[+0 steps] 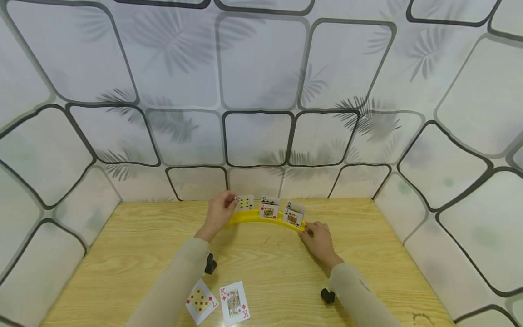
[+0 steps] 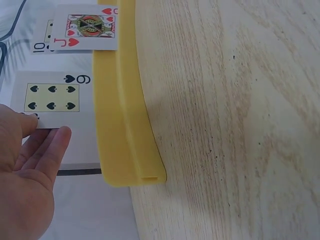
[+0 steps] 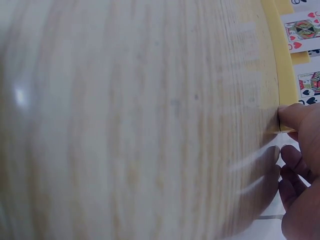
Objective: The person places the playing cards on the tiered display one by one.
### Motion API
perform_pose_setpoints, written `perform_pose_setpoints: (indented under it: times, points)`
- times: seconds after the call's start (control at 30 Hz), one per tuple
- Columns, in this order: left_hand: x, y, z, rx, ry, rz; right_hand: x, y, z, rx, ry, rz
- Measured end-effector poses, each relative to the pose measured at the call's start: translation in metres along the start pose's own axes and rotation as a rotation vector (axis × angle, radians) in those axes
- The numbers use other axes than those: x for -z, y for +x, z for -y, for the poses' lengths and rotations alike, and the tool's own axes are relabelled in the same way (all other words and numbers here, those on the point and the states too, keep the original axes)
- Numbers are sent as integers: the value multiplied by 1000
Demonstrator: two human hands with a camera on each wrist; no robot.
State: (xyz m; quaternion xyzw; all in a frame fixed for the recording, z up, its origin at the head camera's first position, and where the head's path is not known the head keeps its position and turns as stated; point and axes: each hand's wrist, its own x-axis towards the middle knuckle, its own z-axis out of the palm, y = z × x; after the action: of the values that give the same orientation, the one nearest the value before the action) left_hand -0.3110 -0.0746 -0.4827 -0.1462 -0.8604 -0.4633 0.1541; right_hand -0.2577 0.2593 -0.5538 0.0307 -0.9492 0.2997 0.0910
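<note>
A curved yellow card holder [image 1: 249, 218] lies on the table. At its left end my left hand [image 1: 218, 214] pinches the six of spades [image 2: 52, 97] by its side edge, thumb in front; the card stands upright at the holder's back. Mid-holder, a jack of hearts [image 1: 268, 211] stands before a ten [image 1: 269, 200]. Toward the right end, a jack of spades [image 1: 293, 218] stands before an ace [image 1: 297, 208]. My right hand [image 1: 318, 240] grips the holder's right end, its thumb on the front edge in the right wrist view.
Near the front of the wooden table [image 1: 367, 254], a seven of diamonds [image 1: 201, 303] and a king of diamonds [image 1: 234, 304] lie face up. The seven is partly behind my left sleeve. A patterned wall covering [image 1: 261, 136] rises behind the holder and at both sides.
</note>
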Motion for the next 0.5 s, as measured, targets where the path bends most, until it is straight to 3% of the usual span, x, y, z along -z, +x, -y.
perform_pose_setpoints:
  times: [0.5]
  points:
    - [-6, 0, 2, 46, 4, 27, 0, 0, 0, 0, -2, 4]
